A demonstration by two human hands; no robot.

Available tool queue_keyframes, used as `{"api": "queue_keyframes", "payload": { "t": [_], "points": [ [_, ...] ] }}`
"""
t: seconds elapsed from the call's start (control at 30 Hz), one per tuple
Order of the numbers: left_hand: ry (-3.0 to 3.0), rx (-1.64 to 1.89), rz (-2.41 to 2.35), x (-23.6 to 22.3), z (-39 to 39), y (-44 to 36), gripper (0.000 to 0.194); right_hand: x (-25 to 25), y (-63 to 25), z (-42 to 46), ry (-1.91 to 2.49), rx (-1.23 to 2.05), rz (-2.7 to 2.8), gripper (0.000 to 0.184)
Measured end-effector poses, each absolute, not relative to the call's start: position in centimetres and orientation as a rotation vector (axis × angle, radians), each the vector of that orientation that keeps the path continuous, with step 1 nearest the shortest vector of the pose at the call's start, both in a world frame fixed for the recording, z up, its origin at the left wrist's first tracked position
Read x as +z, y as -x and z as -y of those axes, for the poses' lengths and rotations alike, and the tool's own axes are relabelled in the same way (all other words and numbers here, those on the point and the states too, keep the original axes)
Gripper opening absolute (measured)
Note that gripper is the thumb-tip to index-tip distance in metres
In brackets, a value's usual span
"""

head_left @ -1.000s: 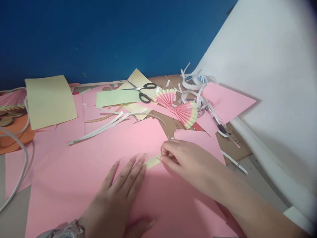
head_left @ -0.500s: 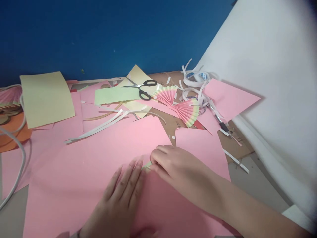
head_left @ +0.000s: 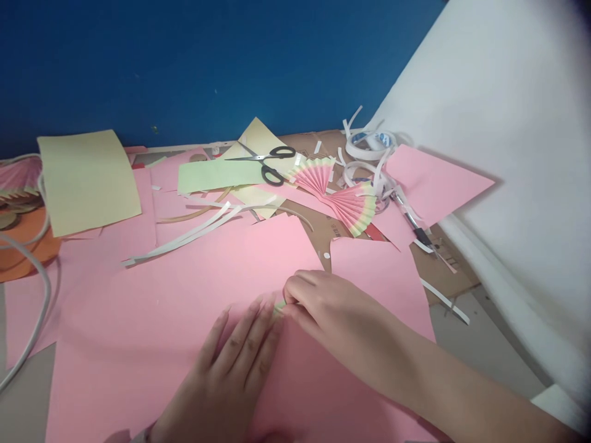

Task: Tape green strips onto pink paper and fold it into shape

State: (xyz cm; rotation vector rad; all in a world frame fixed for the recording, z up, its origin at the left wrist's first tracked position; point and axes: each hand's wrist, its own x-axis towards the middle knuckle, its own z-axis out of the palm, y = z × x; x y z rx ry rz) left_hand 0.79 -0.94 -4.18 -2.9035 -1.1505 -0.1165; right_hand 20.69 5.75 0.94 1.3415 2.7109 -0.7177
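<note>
Blue wall at tabletop rear edge | grn-ylw strip on pink sht nr R edge, btwn hands, axis mostly hidden | L hand flat, ftips at strip | R hand pinching strip

Looked like a papercraft corner, home or workshop I couldn't tell: pink paper all over, scissors, tape rolls, a pleated paper fan and a blue wall behind.

Fan behind right hand, right of scissors
</note>
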Motion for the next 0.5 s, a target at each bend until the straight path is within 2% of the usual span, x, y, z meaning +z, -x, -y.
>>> {"api": "queue_keyframes", "payload": {
  "t": [0.23,0.5],
  "points": [
    [2.911,-0.118,1.136,-4.0,0.82,-0.83,0.082,0.86,-20.74,-5.68,-1.291,-0.639,-2.734,0.019],
    [2.93,-0.088,1.153,-3.6,0.9,-0.96,0.081,0.68,-20.3,-4.97,-1.466,-0.538,-2.669,0.023]
  ]
}}
